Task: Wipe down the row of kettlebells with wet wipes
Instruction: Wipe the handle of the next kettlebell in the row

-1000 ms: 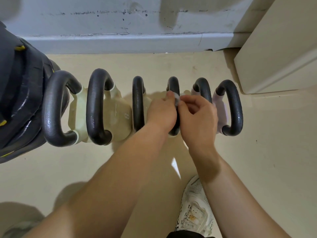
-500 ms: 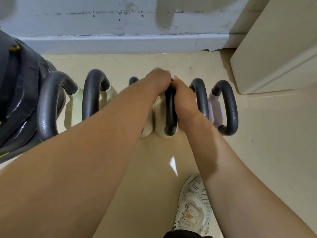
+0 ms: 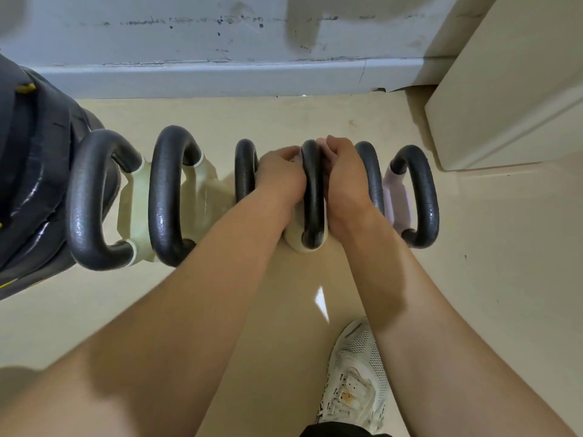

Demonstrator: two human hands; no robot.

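**Wiping the fourth kettlebell: handling notes and count**

Counting first: six kettlebells [image 3: 176,197] in one row on the floor [image 3: 492,279], parallel to the wall [image 3: 189,36], handles up. Four have pale cream bodies, the two rightmost look pale purple. One wet wipe [image 3: 297,158], only a sliver showing. One white shoe [image 3: 356,383] below the row.

Hands: left hand [image 3: 279,176] and right hand [image 3: 342,175] both curled in, pressed against either side of the fourth kettlebell's handle [image 3: 312,197]. The wipe peeks out at the left fingers; can't tell how much of it either hand holds.

Handling, my judgement:
- Kettlebells: heavy, rigid, won't budge under wiping pressure. No need to lift. Handles look textured with a slight sheen, so likely slick once wet; grip the handle top if one must be shifted.
- Neighbours sit close, so gaps are tight for knuckles.
- Wipe: soft, limp, light. Pinch it around the bar and slide along the curve.
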